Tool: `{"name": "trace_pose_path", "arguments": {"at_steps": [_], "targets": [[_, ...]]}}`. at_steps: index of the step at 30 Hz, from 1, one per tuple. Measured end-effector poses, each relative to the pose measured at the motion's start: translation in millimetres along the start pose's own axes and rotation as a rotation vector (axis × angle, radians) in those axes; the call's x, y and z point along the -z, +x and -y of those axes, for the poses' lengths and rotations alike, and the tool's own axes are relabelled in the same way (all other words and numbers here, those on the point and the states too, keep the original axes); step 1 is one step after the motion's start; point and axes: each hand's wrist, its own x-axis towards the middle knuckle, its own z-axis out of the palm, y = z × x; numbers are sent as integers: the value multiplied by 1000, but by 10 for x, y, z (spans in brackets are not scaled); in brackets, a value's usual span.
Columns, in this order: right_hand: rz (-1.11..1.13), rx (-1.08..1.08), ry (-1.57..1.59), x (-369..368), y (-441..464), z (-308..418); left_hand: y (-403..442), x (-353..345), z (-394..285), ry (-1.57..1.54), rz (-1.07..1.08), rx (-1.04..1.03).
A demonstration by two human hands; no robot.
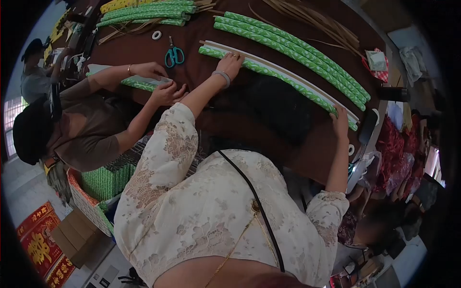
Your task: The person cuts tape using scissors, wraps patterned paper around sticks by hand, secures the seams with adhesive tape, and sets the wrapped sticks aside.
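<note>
A long strip of green patterned wrapping paper (pixel 283 82) with a white inner edge lies across the table in front of me, partly rolled. Along its far side runs a thin brown stick (pixel 263 65). My left hand (pixel 230 66) presses on the paper near its left end, fingers curled over the edge. At the right end, my right hand (pixel 340 124) grips the paper, with some fingers hidden beneath it. Just beyond lie several finished-looking green rolls (pixel 293 53), side by side.
Teal-handled scissors (pixel 174 56) and a white tape roll (pixel 156 35) lie left of my work. A co-worker's hands (pixel 165 86) handle another green sheet (pixel 139 85) close by. More green rolls (pixel 144 14) and brown sticks (pixel 317 21) lie at the back of the brown-covered table (pixel 201 29).
</note>
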Motion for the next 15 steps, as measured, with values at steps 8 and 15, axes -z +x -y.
{"name": "trace_pose_path", "arguments": {"at_steps": [8, 15], "targets": [[28, -21, 33, -4, -1, -45, 25, -143, 81, -87, -73, -49], [19, 3, 17, -21, 25, -30, 47, -147, 100, -103, -15, 30]]}}
